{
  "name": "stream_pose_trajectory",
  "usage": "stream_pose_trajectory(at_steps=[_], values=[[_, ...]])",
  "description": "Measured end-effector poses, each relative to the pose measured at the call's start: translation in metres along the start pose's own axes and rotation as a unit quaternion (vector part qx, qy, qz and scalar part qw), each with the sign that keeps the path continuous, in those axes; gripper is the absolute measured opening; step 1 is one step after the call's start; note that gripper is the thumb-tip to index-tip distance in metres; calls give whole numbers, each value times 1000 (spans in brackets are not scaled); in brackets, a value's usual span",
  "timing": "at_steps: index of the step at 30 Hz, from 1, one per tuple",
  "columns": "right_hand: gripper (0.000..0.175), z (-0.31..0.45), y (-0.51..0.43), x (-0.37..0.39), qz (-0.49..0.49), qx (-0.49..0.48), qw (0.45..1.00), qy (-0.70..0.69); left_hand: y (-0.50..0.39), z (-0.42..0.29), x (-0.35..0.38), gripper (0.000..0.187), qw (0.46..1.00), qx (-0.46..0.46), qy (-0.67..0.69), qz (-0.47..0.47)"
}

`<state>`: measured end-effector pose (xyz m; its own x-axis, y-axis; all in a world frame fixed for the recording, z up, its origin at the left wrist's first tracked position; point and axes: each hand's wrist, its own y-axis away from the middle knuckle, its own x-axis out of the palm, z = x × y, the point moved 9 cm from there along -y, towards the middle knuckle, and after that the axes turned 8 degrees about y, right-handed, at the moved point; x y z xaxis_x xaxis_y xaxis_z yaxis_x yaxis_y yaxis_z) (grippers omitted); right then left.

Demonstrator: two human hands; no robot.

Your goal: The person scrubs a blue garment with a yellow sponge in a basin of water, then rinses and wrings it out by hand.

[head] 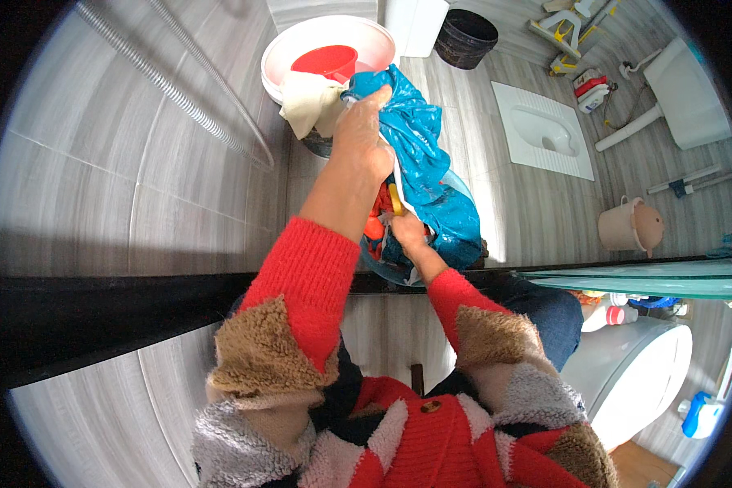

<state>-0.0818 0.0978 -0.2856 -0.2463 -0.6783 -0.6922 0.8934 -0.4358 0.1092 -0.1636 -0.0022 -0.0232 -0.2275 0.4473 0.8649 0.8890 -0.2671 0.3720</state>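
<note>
My left hand (366, 134) is raised and closed on the upper end of a wet blue garment (418, 146), which hangs down to the right. My right hand (410, 230) is lower, at the garment's white edge above a translucent blue basin (381, 269); its fingers are partly hidden, so I cannot tell what it grips. A yellow item (396, 199) shows just above that hand. Red-orange wet cloth (375, 227) lies in the basin. Beyond my left hand a cream cloth (308, 100) hangs over the rim of a white and pink basin (366, 33) holding a red dipper (323, 60).
A black bucket (466, 38) stands at the back, near a squat toilet (546, 131). A beige bucket (625, 226) is at the right. A dark sill (128, 311) crosses in front of me, with glass panels (646, 279) at its right. A shower hose (171, 91) hangs left.
</note>
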Motion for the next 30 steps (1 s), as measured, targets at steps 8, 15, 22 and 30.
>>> stream_pose_trajectory(at_steps=[8,15,22,30], values=[[42,6,8,14,102,84,980,-151,7,1,-2,17,1000,2,-11,11],[32,68,48,-37,169,-52,975,135,4,6,-10,22,998,0,-50,35],[26,134,34,-223,49,-133,982,-121,15,25,-4,26,992,-16,-53,113],[75,127,27,-215,311,60,776,-546,66,75,19,39,961,-118,-127,216]])
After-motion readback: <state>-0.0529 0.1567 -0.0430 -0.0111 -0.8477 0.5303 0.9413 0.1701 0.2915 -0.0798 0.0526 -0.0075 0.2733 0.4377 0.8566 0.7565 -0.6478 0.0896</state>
